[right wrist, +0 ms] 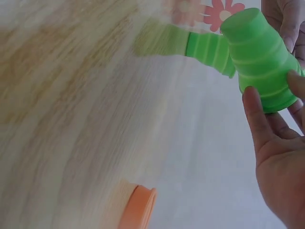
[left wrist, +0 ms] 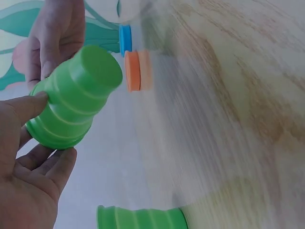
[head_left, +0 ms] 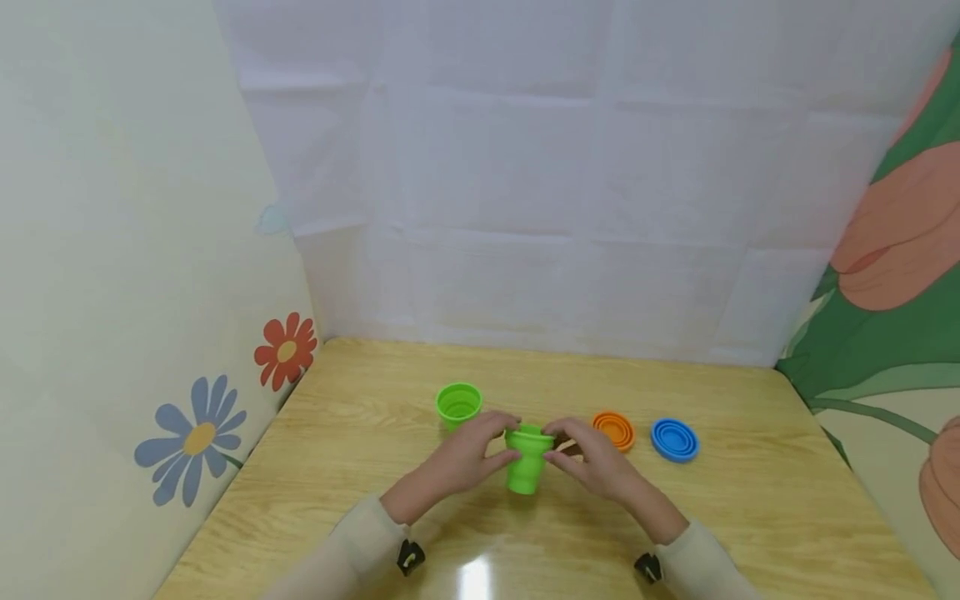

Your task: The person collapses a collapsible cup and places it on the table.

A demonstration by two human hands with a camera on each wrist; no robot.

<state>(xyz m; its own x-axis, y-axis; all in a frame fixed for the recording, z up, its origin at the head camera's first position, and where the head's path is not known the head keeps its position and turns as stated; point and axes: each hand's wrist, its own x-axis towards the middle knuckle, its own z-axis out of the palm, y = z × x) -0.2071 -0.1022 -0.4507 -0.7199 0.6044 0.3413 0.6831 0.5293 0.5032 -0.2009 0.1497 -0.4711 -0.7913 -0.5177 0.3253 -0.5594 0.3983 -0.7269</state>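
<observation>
Between both hands hangs a green collapsible cup [head_left: 527, 460], pulled out to its full ribbed height and held above the table. My left hand [head_left: 471, 452] pinches its rim from the left, thumb on the near side. The right hand [head_left: 600, 463] grips the same rim from the right. In the left wrist view the extended cup [left wrist: 78, 95] is tilted, with its closed base toward the camera. A second extended green cup [head_left: 459, 403] stands upright on the table behind the left hand. Beyond the right hand, an orange collapsible cup [head_left: 614, 431] lies flattened.
A flattened blue collapsible cup [head_left: 674, 440] lies right of the orange one. All rest on a wooden table [head_left: 360, 400]. A white cloth [head_left: 487, 183] hangs along the back edge, and walls with painted flowers [head_left: 198, 439] stand on both sides.
</observation>
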